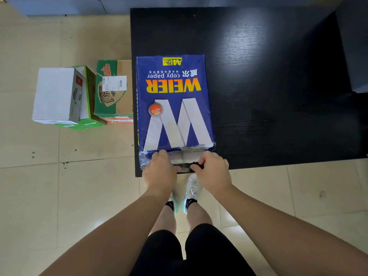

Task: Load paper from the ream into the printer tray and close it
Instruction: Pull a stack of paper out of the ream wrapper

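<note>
I cannot see the paper ream's (173, 104) near end clearly; both hands cover it at the black tabletop (258, 76) front edge. My left hand (159, 170) and right hand (213, 172) pinch its torn wrapper, set apart.

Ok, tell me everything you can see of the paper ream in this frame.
The paper ream is a blue wrapped pack printed WEIER copy paper, A4, with a large white W and a round orange sticker. It lies flat on the black table, along its left edge, print upside down to the wearer. Its near end looks torn open, showing white paper under crinkled wrap. The left hand and right hand both grip that end.
</note>
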Demonstrator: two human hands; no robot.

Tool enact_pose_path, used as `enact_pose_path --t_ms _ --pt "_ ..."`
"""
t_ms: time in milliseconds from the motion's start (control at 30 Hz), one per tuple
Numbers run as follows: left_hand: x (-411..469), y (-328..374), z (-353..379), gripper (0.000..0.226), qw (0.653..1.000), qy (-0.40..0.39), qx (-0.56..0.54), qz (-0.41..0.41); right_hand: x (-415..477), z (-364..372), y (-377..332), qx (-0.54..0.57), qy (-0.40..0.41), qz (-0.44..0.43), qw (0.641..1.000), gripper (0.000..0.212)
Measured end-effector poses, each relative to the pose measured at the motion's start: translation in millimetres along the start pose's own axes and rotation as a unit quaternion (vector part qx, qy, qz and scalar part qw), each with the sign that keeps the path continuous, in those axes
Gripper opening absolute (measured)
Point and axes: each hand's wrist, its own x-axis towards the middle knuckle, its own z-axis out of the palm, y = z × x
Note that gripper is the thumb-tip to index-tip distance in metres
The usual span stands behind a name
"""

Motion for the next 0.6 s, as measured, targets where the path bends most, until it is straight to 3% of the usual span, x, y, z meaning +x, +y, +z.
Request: enact_pose_path --t_ms 133,333,600 --pt "-3.1 2.5 -0.5 0.028 0.998 0.012 -0.009 0.062 1.4 -10.9 10.3 0.101 0.055 0.008 0.993 0.015" --pt "-4.8 3.1 0.8 0.031 0.986 0.057 -0.015 0.154 4.4 -26.2 12.3 0.239 0.123 0.098 0.958 0.008" --pt "0.7 -2.6 10.6 0.054 0.969 0.142 0.049 0.196 4.3 -29.2 4.0 0.227 0.12 0.101 0.961 0.018"
